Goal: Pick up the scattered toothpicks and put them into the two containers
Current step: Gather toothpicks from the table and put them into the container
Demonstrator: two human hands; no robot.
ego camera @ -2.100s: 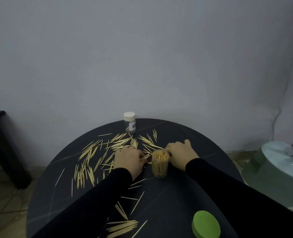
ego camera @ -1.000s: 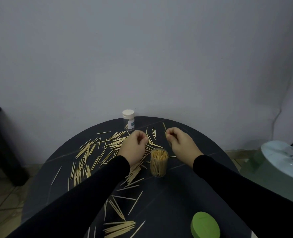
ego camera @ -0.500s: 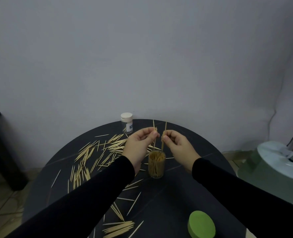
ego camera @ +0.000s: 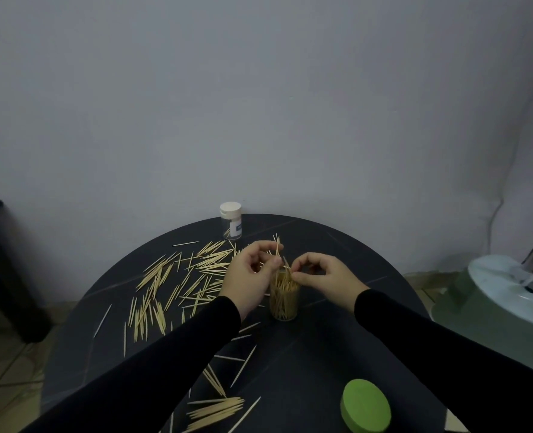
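Pinching a few toothpicks (ego camera: 277,245) upright in my left hand (ego camera: 250,278), I hold them just above and beside the open clear container (ego camera: 284,303), their tips sticking up past my thumb and forefinger. My right hand (ego camera: 324,275) sits at the container's mouth, thumb and forefinger closed on what looks like one or two toothpicks angled into the opening, though they blur into the packed ones there and I cannot be sure of the count. That container stands upright near the middle of the round dark table (ego camera: 337,345), already crowded with toothpicks standing on end.

The second container (ego camera: 231,220), small and clear with a white cap on, stands at the far edge of the table, well apart from my hands, with a few toothpicks inside. Scattered toothpicks (ego camera: 177,282) lie in a wide spread to the left of my left wrist, and a smaller bunch (ego camera: 216,412) lies at the near edge under my left sleeve. A green round lid (ego camera: 365,406) rests flat on the table near my right forearm.
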